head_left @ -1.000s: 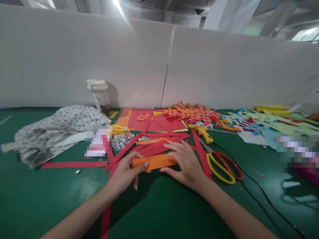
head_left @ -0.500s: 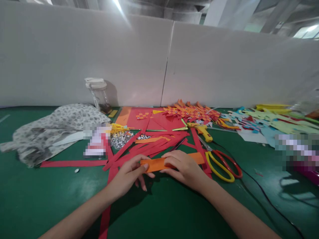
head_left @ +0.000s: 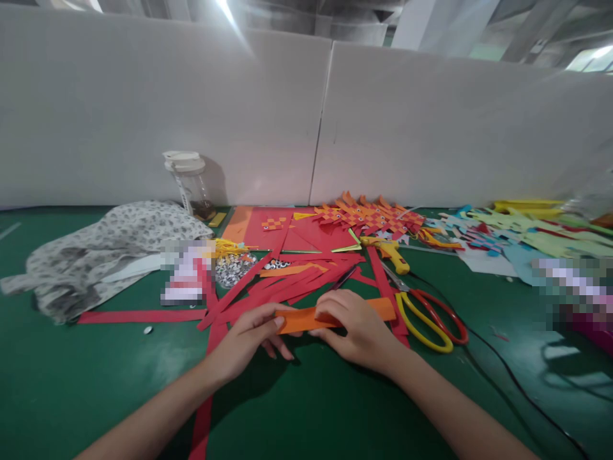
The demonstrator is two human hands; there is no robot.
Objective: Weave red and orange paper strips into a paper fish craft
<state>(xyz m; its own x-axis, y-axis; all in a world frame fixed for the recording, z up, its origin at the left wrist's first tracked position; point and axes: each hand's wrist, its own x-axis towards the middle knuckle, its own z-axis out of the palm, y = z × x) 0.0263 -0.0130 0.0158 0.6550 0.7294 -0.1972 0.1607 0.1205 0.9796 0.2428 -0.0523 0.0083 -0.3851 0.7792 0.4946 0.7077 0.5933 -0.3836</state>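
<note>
An orange paper strip (head_left: 301,320) stretches between my two hands, a little above the green table. Its left end is pinched by my left hand (head_left: 256,332), thumb on the front face and other fingers behind or below. My right hand (head_left: 352,326) grips the strip nearer its right part, and the right end (head_left: 384,308) sticks out past the knuckles. Behind my hands lie several loose red paper strips (head_left: 282,284). Close to my right hand rest scissors (head_left: 426,322) with one yellow and one red handle loop.
A yellow glue gun (head_left: 393,255) with a black cord lies behind the scissors. Woven orange-red paper pieces (head_left: 368,214) are heaped at the back. Googly eyes (head_left: 234,269) form a pile left of centre. A patterned cloth (head_left: 115,249) and a lidded cup (head_left: 189,185) stand left; paper scraps (head_left: 541,233) lie right.
Both hands still hold the orange strip. The strip has shifted slightly to the right, and the left fingers below it have moved a little.
</note>
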